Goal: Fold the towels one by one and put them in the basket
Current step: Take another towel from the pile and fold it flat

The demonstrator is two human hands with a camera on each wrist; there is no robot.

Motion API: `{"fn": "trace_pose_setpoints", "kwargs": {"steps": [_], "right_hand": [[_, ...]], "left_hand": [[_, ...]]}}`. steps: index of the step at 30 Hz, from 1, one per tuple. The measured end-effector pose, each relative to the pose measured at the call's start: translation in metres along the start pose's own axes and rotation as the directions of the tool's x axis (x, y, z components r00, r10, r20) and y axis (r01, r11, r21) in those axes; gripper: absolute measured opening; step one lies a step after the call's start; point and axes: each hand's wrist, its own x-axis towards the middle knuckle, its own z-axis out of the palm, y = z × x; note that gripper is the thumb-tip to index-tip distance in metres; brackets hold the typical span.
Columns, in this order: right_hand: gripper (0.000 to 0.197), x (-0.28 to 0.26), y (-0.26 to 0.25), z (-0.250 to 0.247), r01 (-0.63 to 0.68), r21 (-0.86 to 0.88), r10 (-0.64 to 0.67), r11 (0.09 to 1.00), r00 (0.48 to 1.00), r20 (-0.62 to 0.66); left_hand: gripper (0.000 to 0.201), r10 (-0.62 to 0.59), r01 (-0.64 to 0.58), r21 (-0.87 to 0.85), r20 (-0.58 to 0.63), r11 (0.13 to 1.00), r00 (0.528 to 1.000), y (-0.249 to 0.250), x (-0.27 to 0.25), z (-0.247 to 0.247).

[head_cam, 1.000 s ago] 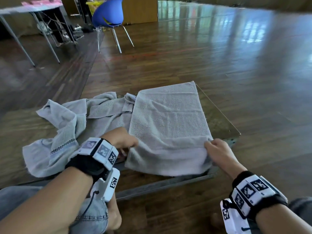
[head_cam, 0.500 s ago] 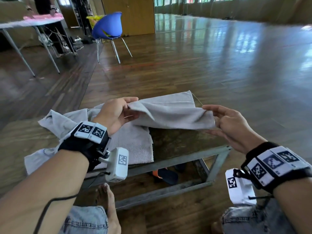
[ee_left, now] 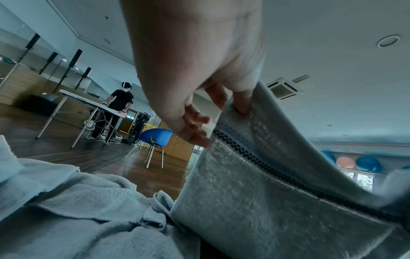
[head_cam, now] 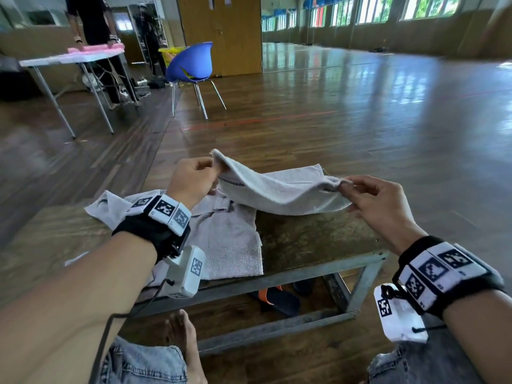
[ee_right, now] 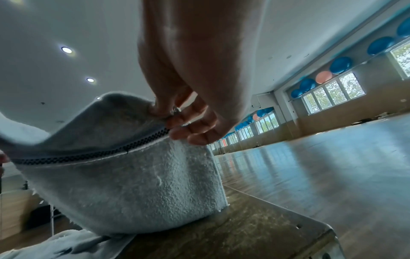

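A grey towel (head_cam: 279, 189) with a dark checked stripe is raised by its near edge above the low table (head_cam: 318, 239), its far part still lying on the top. My left hand (head_cam: 194, 178) pinches its left corner. My right hand (head_cam: 368, 195) pinches the right corner. The stripe shows close up in the left wrist view on the towel (ee_left: 277, 184) and in the right wrist view on the towel (ee_right: 124, 175). More grey towels (head_cam: 221, 234) lie crumpled on the table under my left wrist. A yellow basket (head_cam: 169, 55) stands far off behind the chair.
A blue chair (head_cam: 194, 65) stands on the wooden floor beyond the table. At the far left a person stands at a white folding table (head_cam: 69, 58) with pink cloth on it. Sandals (head_cam: 277, 297) lie under my table. My bare foot (head_cam: 182, 336) and knees are near its front rail.
Both hands have taken the towel's near edge off the table's front and carried it up and away from me. The view has tilted up toward the room.
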Motion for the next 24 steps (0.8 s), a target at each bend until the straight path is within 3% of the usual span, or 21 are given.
{"fn": "trace_pose_setpoints", "kwargs": {"steps": [3,9,13,16,17,19,22,24], "right_hand": [[0.005,0.001,-0.010,-0.001,0.044,-0.026,-0.045,0.999,0.998,-0.048],[0.005,0.005,-0.028,-0.008,0.177,0.036,-0.168,0.984,0.970,-0.175],[0.016,0.013,-0.032,-0.015,0.183,0.090,-0.159,0.979,0.962,-0.223],[0.008,0.015,-0.033,-0.018,0.055,0.047,-0.050,0.997,0.994,-0.092],[0.009,0.014,-0.032,-0.019,-0.021,0.052,0.021,0.998,1.000,-0.003],[0.013,0.010,-0.031,-0.021,-0.187,-0.023,0.189,0.982,0.966,0.174],[0.014,0.006,-0.027,-0.024,-0.379,-0.189,0.422,0.906,0.844,0.331],[0.016,0.006,-0.019,-0.023,-0.436,-0.275,0.513,0.857,0.767,0.384]], "left_hand": [[0.046,-0.016,0.015,-0.040,-0.038,0.999,0.999,0.001,0.005,-0.006],[0.044,0.089,-0.085,0.052,-0.084,0.995,0.992,0.004,0.005,-0.009],[0.048,0.112,-0.115,0.086,0.036,0.990,0.993,0.002,0.002,-0.011],[0.039,-0.036,0.019,0.112,0.150,0.994,0.988,-0.002,-0.001,-0.009],[0.031,-0.138,0.120,0.094,0.218,0.988,0.966,-0.004,-0.004,-0.008],[0.019,-0.322,0.304,0.109,0.384,0.946,0.865,-0.008,-0.015,-0.004],[0.008,-0.450,0.349,0.284,0.543,0.893,0.709,-0.012,-0.027,-0.002],[0.011,-0.480,0.372,0.305,0.585,0.877,0.654,-0.018,-0.030,0.000]]}}
